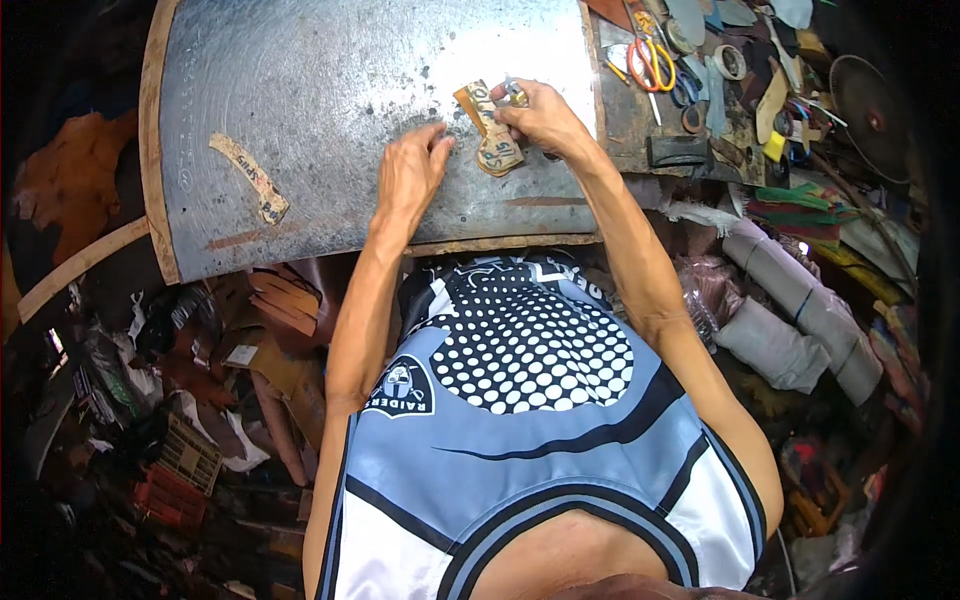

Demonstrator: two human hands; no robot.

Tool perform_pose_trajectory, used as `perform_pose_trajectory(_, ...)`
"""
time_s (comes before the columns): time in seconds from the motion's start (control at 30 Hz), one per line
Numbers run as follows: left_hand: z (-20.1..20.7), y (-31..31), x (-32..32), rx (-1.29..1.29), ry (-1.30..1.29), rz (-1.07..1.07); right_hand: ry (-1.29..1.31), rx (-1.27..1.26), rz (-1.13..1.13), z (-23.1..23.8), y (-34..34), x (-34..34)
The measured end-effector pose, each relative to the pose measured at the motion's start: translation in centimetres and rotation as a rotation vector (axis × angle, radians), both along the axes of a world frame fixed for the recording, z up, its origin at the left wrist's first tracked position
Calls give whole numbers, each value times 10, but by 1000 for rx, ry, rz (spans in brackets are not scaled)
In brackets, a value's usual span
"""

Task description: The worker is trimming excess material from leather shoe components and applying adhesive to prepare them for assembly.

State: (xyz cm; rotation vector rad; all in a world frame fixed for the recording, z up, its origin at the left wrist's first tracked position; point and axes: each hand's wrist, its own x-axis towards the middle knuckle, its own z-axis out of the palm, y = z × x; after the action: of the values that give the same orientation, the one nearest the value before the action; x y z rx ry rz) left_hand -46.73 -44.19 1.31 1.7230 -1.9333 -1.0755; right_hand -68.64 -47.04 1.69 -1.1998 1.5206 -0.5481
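Observation:
A brown cardboard pattern piece (500, 148) with handwriting on it lies on the metal-topped table (330, 110). An orange-tan edge, perhaps leather, shows along its left side. My right hand (545, 120) is over the pattern's upper right, its fingers closed around a small clear-and-yellow object (515, 92) whose kind I cannot make out. To the left of the pattern, my left hand (408, 172) rests with curled fingers, thumb close to forefinger, and nothing visible in them. A second, narrow curved pattern piece (248, 178) lies farther left on the metal.
At the far right, a cluttered bench holds orange-handled scissors (652, 65), a tape roll (730, 62), a dark block (678, 152) and leather scraps. A wooden strip (152, 150) edges the table's left side. Wrapped rolls (790, 270) lie lower right; brown hides (75, 185) hang left.

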Motion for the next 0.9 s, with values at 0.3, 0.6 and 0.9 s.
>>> perform_pose_trajectory(0.3,-34,-36,11,-444,-167,-492,527,-278,165,20,76,7)
perform_pose_trajectory(0.6,-40,-25,12,-457,-173,-471,531,-266,107,9,88,10)
perform_pose_trajectory(0.9,-39,-11,10,-478,-159,-434,545,-293,116,11,90,12)
